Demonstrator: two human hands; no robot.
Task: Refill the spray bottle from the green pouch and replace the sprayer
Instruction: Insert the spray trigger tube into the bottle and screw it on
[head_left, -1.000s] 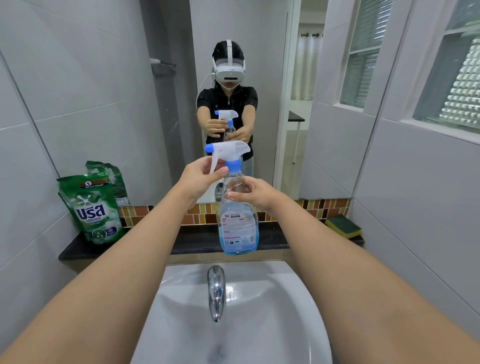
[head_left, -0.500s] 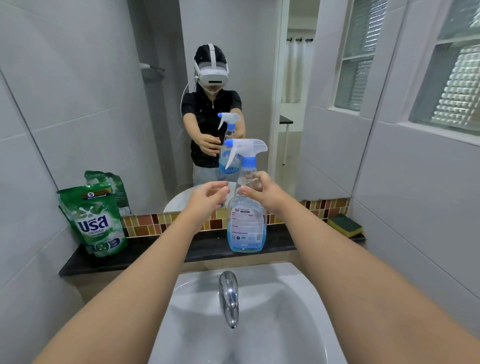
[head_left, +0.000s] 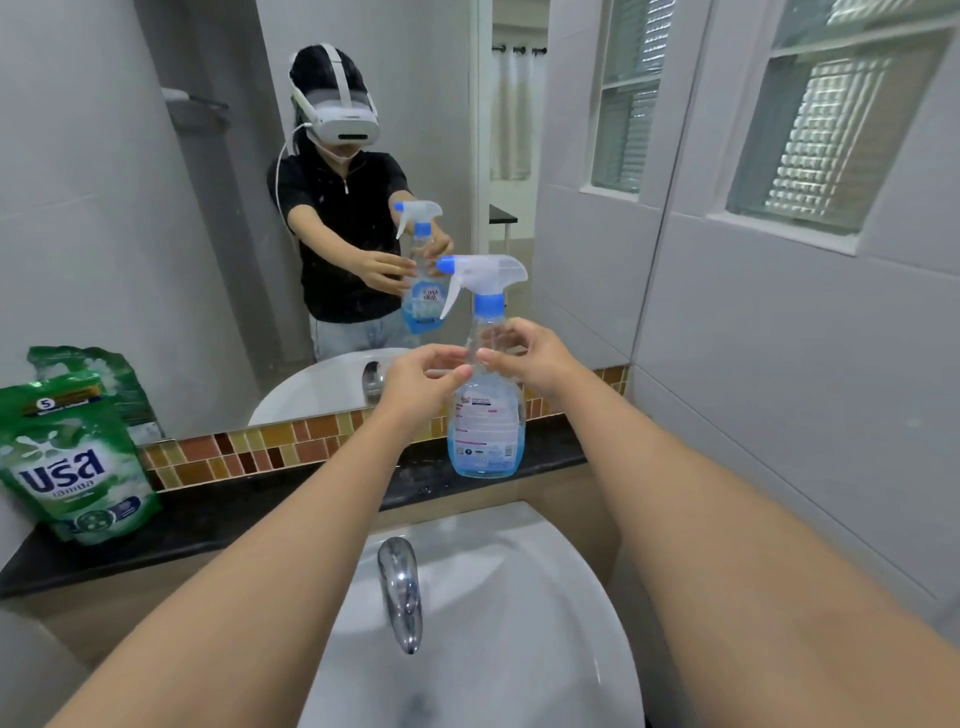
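The clear spray bottle (head_left: 485, 415), with a little blue liquid at its bottom, stands on the black ledge (head_left: 260, 499) behind the basin. Its white and blue sprayer (head_left: 483, 275) sits on the neck, nozzle pointing left. My right hand (head_left: 530, 358) curls around the bottle's shoulder just under the blue collar. My left hand (head_left: 421, 379) is at the bottle's left side with fingers apart, its fingertips at the plastic. The green pouch (head_left: 72, 467) stands upright at the ledge's far left, against the wall.
A white basin (head_left: 519, 623) with a chrome tap (head_left: 400, 587) lies below my arms. The mirror (head_left: 208, 208) behind the ledge reflects a person with the bottle. A tiled wall with a window (head_left: 831, 119) closes the right side.
The bottle went right and down onto the ledge. My left hand dropped from the sprayer head to the bottle's side and opened. My right hand stayed on the bottle.
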